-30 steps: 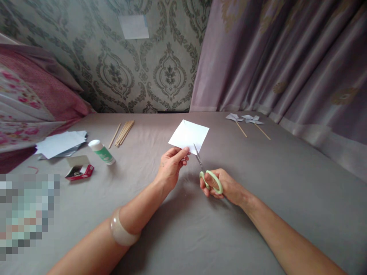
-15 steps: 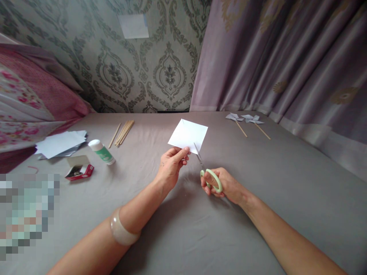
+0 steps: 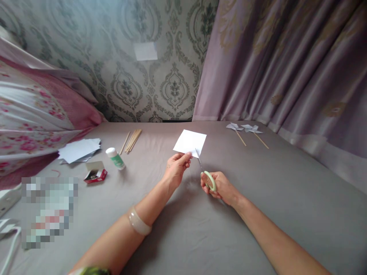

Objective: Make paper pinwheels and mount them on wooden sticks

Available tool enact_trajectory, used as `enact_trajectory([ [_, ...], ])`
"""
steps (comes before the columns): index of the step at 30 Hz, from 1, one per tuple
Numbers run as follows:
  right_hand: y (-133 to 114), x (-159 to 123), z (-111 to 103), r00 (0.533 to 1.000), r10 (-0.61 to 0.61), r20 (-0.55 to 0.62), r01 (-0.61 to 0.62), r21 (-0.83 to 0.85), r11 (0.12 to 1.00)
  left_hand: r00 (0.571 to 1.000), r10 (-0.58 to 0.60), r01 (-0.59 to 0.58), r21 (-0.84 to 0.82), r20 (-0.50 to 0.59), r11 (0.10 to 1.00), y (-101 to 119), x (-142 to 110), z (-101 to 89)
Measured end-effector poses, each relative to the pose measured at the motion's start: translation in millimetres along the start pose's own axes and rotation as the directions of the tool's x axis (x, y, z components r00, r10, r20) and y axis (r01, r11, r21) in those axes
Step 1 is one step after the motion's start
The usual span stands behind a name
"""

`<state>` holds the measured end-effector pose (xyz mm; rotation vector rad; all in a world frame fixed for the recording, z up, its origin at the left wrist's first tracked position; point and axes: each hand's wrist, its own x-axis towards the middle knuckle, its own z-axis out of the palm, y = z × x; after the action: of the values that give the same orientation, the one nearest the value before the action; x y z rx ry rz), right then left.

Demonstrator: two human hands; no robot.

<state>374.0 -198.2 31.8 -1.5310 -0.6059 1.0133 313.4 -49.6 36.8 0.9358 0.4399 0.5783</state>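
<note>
Between thumb and fingers, my left hand (image 3: pixel 177 167) pinches the near edge of a square white sheet of paper (image 3: pixel 189 141), held above the table. My right hand (image 3: pixel 219 184) grips scissors (image 3: pixel 210 181) with pale green handles, fingers through the loops. The blades reach over the paper's near right corner, just right of my left fingertips. Whether the lower blade lies beneath the sheet is hard to see. A pale bangle (image 3: pixel 139 223) circles my left forearm.
Left on the grey cloth (image 3: pixel 258 214) lie stacked papers (image 3: pixel 78 150), a glue stick (image 3: pixel 116 158), a small red box (image 3: pixel 95 175), wooden sticks (image 3: pixel 133 140) and a blurred-out object (image 3: pixel 51 210). Two paper pinwheels (image 3: pixel 235 128) on sticks rest at the back right. A white cable (image 3: pixel 13 244) runs at the left edge.
The camera view has tilted up and turned left, bringing a white cable into sight. The scissors look more closed on the paper, with both hands in much the same place.
</note>
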Motion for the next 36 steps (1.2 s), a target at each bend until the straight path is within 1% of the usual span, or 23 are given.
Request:
enact_trajectory([
  [6, -10, 11, 0, 0.997, -0.017, -0.073, 0.011, -0.07, 0.997, 1.0, -0.005, 0.005, -0.004, -0.017, 1.0, 12, 12, 3.5],
  [12, -24, 24, 2, 0.995, -0.043, -0.095, 0.033, -0.098, 0.995, 0.999, 0.015, -0.015, 0.003, -0.035, 1.0, 25, 28, 4.3],
  [16, -28, 36, 5, 0.995, -0.047, -0.083, 0.039, -0.1, 0.994, 0.998, 0.019, -0.019, 0.006, -0.055, 1.0, 27, 37, 0.4],
  [22, -33, 51, 8, 0.997, -0.047, -0.054, 0.041, -0.108, 0.993, 0.996, 0.017, -0.017, -0.001, -0.084, 1.0, 23, 42, -8.6],
  [28, -28, 64, 10, 0.997, -0.032, -0.067, 0.021, -0.16, 0.987, 0.993, 0.032, -0.033, -0.01, -0.111, 0.999, 19, 49, -16.5],
  [36, -9, 76, 8, 0.993, -0.066, -0.102, 0.045, -0.193, 0.98, 0.995, 0.022, -0.021, 0.012, -0.102, 1.0, 17, 52, -24.6],
])
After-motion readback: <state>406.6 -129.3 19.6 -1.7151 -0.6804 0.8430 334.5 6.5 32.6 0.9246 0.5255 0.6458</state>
